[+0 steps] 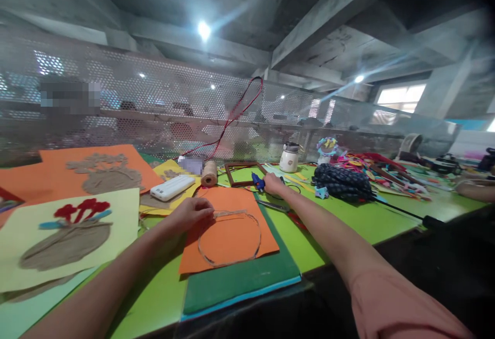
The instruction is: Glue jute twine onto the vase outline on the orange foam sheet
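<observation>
A folded dark umbrella (340, 182) lies right of a dark-lidded white bottle (289, 159), before a perforated metal screen (162, 89).

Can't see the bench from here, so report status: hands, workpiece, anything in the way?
Left hand at twine loop, on orange sheet. Right hand at blue glue gun, beyond the sheet. Possibly in the way: scissors by the sheet's right edge.

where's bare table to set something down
Bare green tabletop shows between the right forearm, the umbrella and the near edge; a smaller patch lies between the left forearm and the green board. Crowded: the colourful strips far right, papers at left.
</observation>
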### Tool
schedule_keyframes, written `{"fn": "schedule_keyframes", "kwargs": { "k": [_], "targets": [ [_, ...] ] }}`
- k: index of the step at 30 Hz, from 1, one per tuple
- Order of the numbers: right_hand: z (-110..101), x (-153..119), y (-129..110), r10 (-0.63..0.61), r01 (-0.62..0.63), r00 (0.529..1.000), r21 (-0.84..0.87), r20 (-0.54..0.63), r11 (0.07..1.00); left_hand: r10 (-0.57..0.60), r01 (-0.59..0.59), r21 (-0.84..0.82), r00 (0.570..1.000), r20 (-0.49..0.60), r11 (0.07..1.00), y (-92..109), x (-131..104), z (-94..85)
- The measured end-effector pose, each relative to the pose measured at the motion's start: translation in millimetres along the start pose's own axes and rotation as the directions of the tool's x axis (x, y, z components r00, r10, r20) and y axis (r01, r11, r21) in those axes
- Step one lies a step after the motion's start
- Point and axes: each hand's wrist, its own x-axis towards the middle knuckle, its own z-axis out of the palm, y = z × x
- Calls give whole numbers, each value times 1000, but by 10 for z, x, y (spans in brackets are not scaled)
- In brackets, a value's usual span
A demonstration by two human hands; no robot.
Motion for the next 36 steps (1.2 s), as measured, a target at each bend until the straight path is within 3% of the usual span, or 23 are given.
{"fn": "schedule_keyframes", "kwargs": {
  "k": [4, 7, 13, 19, 21, 23, 25, 29, 36],
  "targets": [
    [86, 35, 88, -27, 29, 999, 42, -35, 999, 6, -2, 42, 997, -73, 999, -2, 5, -21],
    [78, 56, 152, -55, 63, 996, 129, -67, 990, -22, 20, -21, 996, -84, 1000, 15, 2, -46],
    [-223, -16, 125, -39, 108, 984, 410, -174, 906, -74, 60, -142, 992, -98, 988, 31, 6, -75],
    [-486, -522, -174, -315, 351, 933, 652, -177, 673, -139, 103, -226, 978, -153, 969, -17, -7, -128],
    [-498, -693, -282, -461, 380, 881, 745, -109, 549, -139, 83, -279, 972, -190, 957, -24, -20, -158],
    [-499, -813, -370, -580, 369, 814, 793, -24, 485, -143, 66, -324, 964, -222, 944, -36, -25, -174],
    [-510, -883, -436, -637, 375, 770, 785, 34, 494, -154, 61, -346, 956, -248, 936, -65, -15, -171],
    [-550, -940, -519, -665, 396, 741, 739, 94, 545, -171, 57, -355, 939, -299, 933, -158, 29, -143],
    [-424, -955, -617, -625, 429, 777, 663, 77, 614, -198, 90, -332, 931, -307, 939, -273, 68, -123]
  ]
}}
